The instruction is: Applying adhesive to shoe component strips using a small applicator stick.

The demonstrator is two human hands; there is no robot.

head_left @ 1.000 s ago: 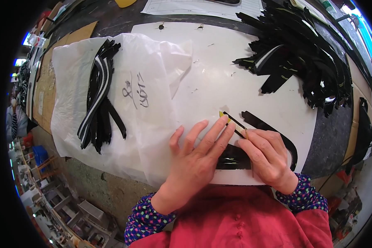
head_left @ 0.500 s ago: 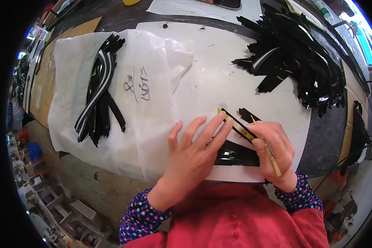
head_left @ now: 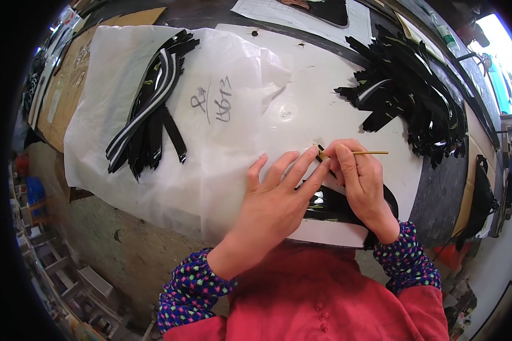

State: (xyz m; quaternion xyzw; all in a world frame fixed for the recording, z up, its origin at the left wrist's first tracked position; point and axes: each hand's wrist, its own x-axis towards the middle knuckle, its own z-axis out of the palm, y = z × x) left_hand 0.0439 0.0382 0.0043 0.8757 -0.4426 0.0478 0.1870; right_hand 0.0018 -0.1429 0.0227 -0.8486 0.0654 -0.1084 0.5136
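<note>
My left hand (head_left: 279, 199) lies with its fingers spread over the white board, its index and middle fingertips pressing the end of a narrow black strip (head_left: 332, 171). My right hand (head_left: 363, 184) is closed beside those fingertips, with thumb and fingers at the strip's upper end. A thin yellowish wooden stick (head_left: 372, 152) is held in it and points out to the right. The tip by the strip is hidden behind my fingers. Under and between both hands lies a glossy black piece (head_left: 331, 206), partly covered.
On the left, a bundle of black strips with white-grey bands (head_left: 148, 108) rests on a translucent white sheet (head_left: 222, 165) with handwriting. A large heap of black strips (head_left: 421, 96) covers the board's far right. Cardboard (head_left: 68, 91) lies at the left, a gridded paper (head_left: 267, 10) at the back.
My right hand has moved up and left to the strip's end near my left fingertips. The stick has swung from slanting down to pointing right. The whole view has shifted slightly.
</note>
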